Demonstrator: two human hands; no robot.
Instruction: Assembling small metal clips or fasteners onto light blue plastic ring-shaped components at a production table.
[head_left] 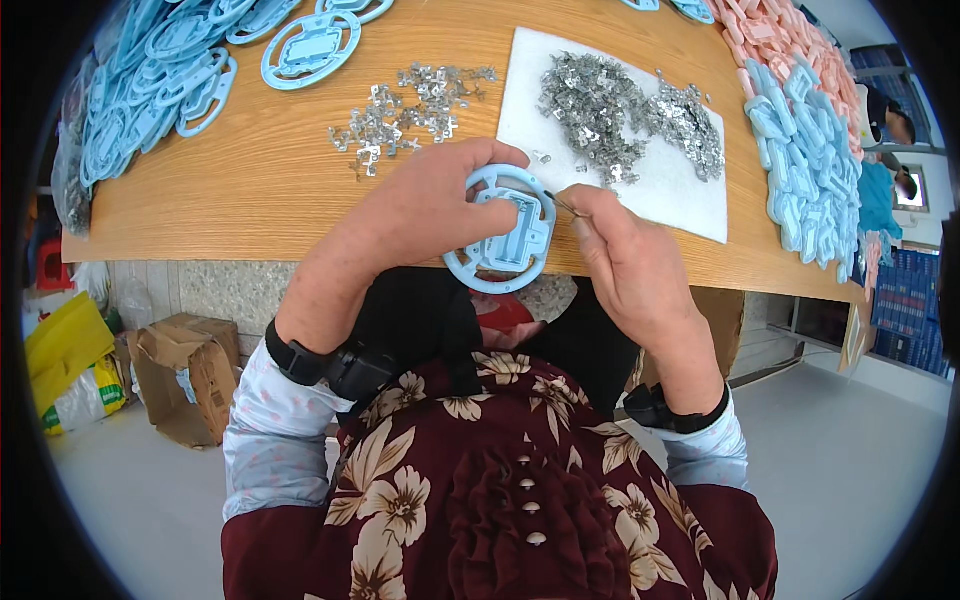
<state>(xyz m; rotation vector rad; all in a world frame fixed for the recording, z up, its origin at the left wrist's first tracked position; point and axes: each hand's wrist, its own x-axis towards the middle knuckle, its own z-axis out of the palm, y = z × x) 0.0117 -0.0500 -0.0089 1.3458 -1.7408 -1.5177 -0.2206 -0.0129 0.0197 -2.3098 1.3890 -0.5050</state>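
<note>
The blue wheel-shaped part sits over the table's front edge, and taking its centre as the clock's hub, the left hand grips it from nine o'clock, thumb laid over the recessed middle and index finger reaching along the rim toward twelve. Those fingers are closed on it; how the others support it underneath is hidden. The right hand comes in from three o'clock, thumb and forefinger nearly together in a pinch on a thin dark metal piece, whose tip meets or nearly meets the rim at about two o'clock. Whether that piece is a tool or a fitting is too small to tell. To do this fine work well, the left hand should hold the part firm and level, so the rim does not twist under the tip, with the thumb well clear of its path. The right pinch wants to stay light and close to the working end, pressing straight rather than prying, since thin metal could slip or scratch the plastic. Loose metal clips lie at eleven o'clock and a heap of clips on the white mat at one; keeping the wrists low avoids scattering them.
</note>
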